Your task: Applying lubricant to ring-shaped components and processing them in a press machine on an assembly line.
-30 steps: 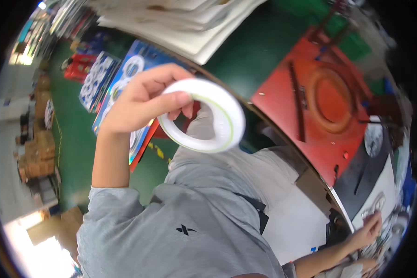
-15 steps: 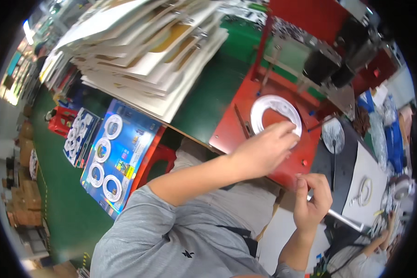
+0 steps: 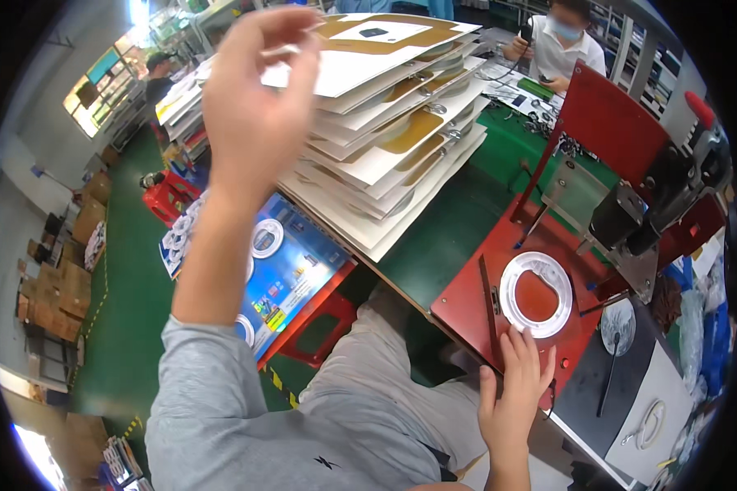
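My left hand (image 3: 258,106) is raised at the left side of a tall stack of white boards (image 3: 368,94). Its fingers are curved, with the thumb apart, and I see nothing between them; motion blurs it a little. Below, my right hand (image 3: 513,391) is open with spread fingers, its fingertips at the near edge of a white plastic ring (image 3: 509,304). That ring lies flat on the red base plate (image 3: 467,299) of a bench press. Beside it on the plate runs a dark metal strip (image 3: 486,307). Whether the right fingertips touch the ring I cannot tell.
The press head (image 3: 618,214) stands beyond the ring. More white rings (image 3: 267,238) lie on a blue printed sheet (image 3: 303,288) over a red stool (image 3: 319,335). A round clear disc (image 3: 618,327) lies on the right. Across the bench a person (image 3: 573,45) works.
My left hand has left the ring on the red plate and risen to the board stack. The right hand has gone from a pinch to spread fingers beside the ring. The view has shifted.
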Tool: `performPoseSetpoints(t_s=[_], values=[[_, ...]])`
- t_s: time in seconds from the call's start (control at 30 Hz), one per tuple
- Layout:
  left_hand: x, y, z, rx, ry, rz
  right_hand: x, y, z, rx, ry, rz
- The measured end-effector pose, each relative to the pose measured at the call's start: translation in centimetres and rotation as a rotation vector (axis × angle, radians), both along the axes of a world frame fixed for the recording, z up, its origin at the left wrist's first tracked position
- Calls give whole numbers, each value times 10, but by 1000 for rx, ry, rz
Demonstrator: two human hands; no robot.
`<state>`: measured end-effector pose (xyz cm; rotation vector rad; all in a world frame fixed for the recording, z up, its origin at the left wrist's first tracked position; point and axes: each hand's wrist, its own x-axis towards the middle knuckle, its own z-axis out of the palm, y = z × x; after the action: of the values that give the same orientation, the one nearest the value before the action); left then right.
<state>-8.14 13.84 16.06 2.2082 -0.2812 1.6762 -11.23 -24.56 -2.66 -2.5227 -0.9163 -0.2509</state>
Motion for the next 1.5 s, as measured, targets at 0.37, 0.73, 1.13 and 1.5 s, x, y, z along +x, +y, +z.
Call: performPoseSetpoints(t_s=[0.37, 0.73, 1.13, 1.5], values=[[99, 298, 65, -264, 898, 764, 24, 67, 82, 698, 510, 370], [123, 278, 47, -158, 885, 780, 185, 234, 160, 857, 512, 91], [71, 201, 47, -198, 684, 461, 155, 233, 208, 1278, 847, 356], [-37, 86, 39, -323, 428, -133, 81, 155, 203, 1106, 886, 502]])
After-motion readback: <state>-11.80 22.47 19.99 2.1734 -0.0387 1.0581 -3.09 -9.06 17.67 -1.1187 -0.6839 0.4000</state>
